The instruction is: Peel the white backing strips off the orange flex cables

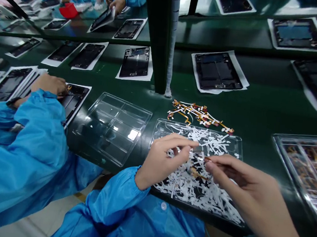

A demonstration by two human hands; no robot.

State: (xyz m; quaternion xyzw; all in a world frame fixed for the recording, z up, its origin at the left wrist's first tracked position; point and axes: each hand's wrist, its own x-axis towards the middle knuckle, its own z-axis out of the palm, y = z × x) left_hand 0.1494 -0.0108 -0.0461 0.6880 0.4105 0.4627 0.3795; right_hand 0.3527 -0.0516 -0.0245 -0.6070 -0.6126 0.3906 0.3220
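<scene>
Right hand (244, 182), right of frame center: grip narrow, thumb and forefinger pinching a small brownish part (207, 159). Left hand (167, 159), center: grip narrow; contents cannot be determined. Beneath both: clear tray (237, 145) containing white strips (209, 201). Orange flex cables (201, 114) lie on the desk (262, 103), upper right of center.

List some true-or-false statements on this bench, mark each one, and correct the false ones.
1. The left hand is above the tray of white strips. True.
2. The right hand lies flat on the green table. False: it pinches a small brownish piece above the strips.
3. Orange pieces lie just beyond that tray. True.
4. The red container is beside the right hand. False: it is at the upper left.
5. The nearest co-worker's sleeve is pink. False: that sleeve is blue.
</scene>
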